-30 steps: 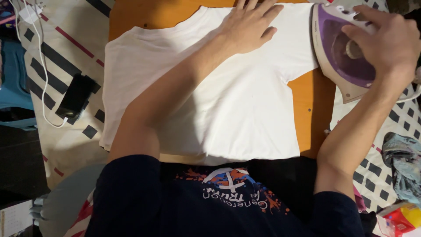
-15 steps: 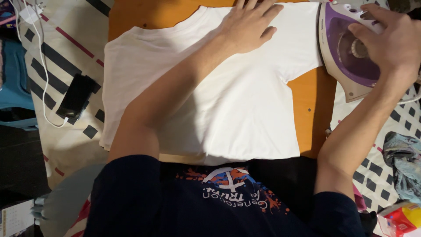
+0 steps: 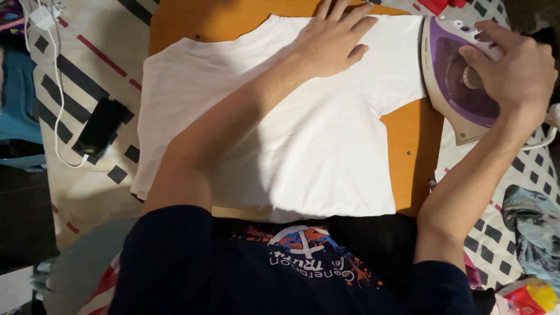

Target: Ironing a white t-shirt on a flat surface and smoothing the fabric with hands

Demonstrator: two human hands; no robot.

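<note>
Iron point(image 3: 461, 87) under right grip point(image 3: 516, 70), beside white shirt point(image 3: 303, 134) under left palm point(image 3: 335, 38).

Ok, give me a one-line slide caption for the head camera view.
Left hand flat on white T-shirt on orange board; right hand grips purple iron.

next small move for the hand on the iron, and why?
Probably slide the purple iron left, fully onto the white T-shirt. The right hand has its grip on the iron's handle, and the iron sits at the sleeve edge, mostly off the shirt. The left hand lies flat near the collar, pinning the fabric on the orange board, so the sleeve looks ready to press.
</note>
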